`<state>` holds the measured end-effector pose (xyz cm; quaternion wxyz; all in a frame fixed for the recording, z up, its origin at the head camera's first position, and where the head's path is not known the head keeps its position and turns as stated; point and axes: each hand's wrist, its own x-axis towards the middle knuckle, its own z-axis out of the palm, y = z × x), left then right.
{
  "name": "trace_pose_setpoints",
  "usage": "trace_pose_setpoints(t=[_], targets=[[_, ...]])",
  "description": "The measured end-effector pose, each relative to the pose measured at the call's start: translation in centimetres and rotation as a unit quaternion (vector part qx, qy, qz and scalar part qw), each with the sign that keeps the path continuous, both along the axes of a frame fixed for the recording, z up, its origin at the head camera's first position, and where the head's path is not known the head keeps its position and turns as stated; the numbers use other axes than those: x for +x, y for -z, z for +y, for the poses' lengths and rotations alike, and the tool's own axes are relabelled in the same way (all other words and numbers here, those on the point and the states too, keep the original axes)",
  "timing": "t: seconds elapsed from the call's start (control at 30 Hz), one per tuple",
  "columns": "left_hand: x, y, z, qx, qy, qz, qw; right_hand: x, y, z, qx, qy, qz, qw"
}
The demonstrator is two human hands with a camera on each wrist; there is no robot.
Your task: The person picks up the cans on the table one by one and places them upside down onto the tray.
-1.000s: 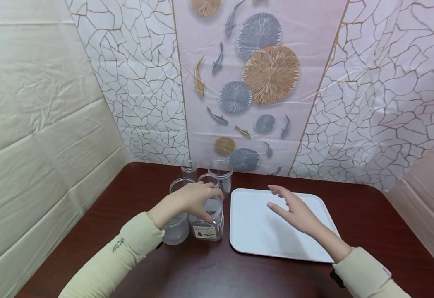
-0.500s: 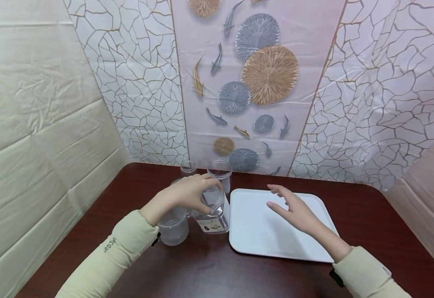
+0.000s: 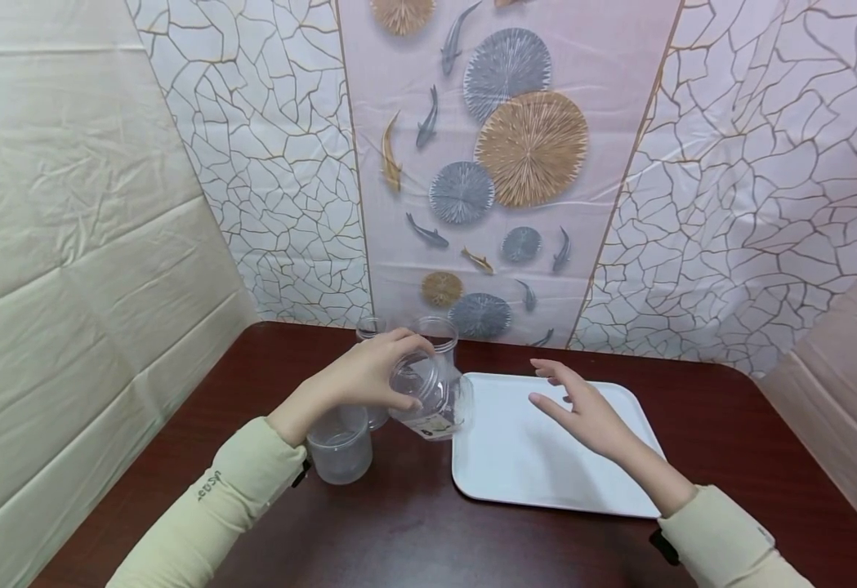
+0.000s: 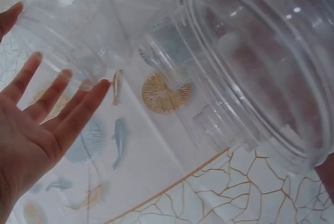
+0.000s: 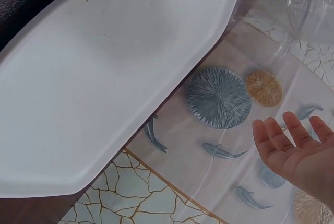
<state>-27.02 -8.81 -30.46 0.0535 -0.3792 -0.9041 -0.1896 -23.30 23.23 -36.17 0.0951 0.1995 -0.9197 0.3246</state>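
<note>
My left hand [image 3: 365, 374] grips a clear plastic jar [image 3: 444, 402] by its mouth, thumb on the near side and fingers on the far side. Lifted above the table, the jar leans with its base toward the white tray [image 3: 497, 480], overlapping the tray's left edge. A printed label shows low on its near face. In the left wrist view, the fingertips [image 4: 63, 73] lie against the clear plastic. My right hand [image 3: 578, 415] hovers over the tray, thumb and fingers apart, holding nothing; the right wrist view shows its fingers loosely bent.
Left of the held jar, a wide clear jar [image 3: 341, 453] stands on the dark red table [image 3: 399, 531]. Two more clear jars, a narrow one [image 3: 371, 328] and a wider one [image 3: 443, 335], stand behind. Patterned cloth [image 3: 303, 204] hangs at the table's back.
My left hand has raised the labelled jar from among the other jars and tilted it, its base swinging right to the tray's edge. The right hand has barely moved.
</note>
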Motion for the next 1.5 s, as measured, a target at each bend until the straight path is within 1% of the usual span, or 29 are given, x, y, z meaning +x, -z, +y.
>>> trace_pose_setpoints(t=[0.07,0.13,0.23,0.3,0.4,0.47,0.63,0.7,0.77,0.87,1.0,1.13,1.23,1.33,1.4,1.5], targets=[[-0.1,0.1,-0.2,0.039,0.0,-0.009,0.9992,0.0,-0.1,0.1,-0.002,0.002,0.001,1.0],[-0.2,0.3,-0.4,0.081,0.002,-0.017,0.9966,0.0,-0.3,0.2,-0.005,0.002,0.003,1.0],[-0.5,0.6,-0.8,0.14,0.007,-0.03,0.9897,0.0,-0.5,0.2,-0.009,0.002,0.003,1.0],[-0.8,0.9,-1.0,0.169,0.007,-0.033,0.985,-0.1,-0.6,0.3,-0.011,0.002,0.005,1.0],[-1.0,1.1,-1.1,0.213,0.004,-0.052,0.9756,-0.2,-0.8,0.3,-0.017,0.001,0.01,1.0],[-1.1,1.3,-1.1,0.24,-0.003,-0.067,0.9685,-0.3,-0.8,0.3,-0.026,0.0,0.01,1.0],[-1.4,1.6,-1.2,0.301,-0.033,-0.097,0.9481,-0.5,-1.0,0.3,-0.057,0.006,-0.009,0.998],[-1.5,1.6,-1.2,0.324,-0.036,-0.109,0.9391,-0.5,-1.0,0.2,-0.066,0.007,-0.015,0.998],[-1.6,1.7,-1.2,0.341,-0.035,-0.121,0.9317,-0.6,-1.0,0.2,-0.072,0.007,-0.017,0.997],[-1.6,1.7,-1.1,0.357,-0.033,-0.133,0.924,-0.6,-1.1,0.1,-0.082,0.005,-0.018,0.996],[-1.6,1.9,-0.9,0.378,-0.031,-0.141,0.9144,-0.7,-1.6,-0.2,-0.119,-0.014,-0.027,0.992],[-1.5,1.9,-0.5,0.405,-0.016,-0.15,0.9017,-0.6,-2.5,-0.6,-0.18,-0.033,-0.06,0.981],[-1.5,1.9,-0.2,0.418,-0.008,-0.158,0.8946,-0.3,-3.2,-0.9,-0.223,-0.039,-0.085,0.97],[-1.5,1.9,0.1,0.43,-0.001,-0.165,0.8878,-0.1,-3.7,-1.3,-0.255,-0.043,-0.1,0.961],[-1.5,2.0,0.4,0.438,0.002,-0.167,0.8832,-0.1,-3.8,-1.5,-0.268,-0.046,-0.102,0.957],[-1.5,2.1,0.7,0.452,0.008,-0.169,0.8761,0.0,-4.0,-1.8,-0.278,-0.048,-0.099,0.954]])
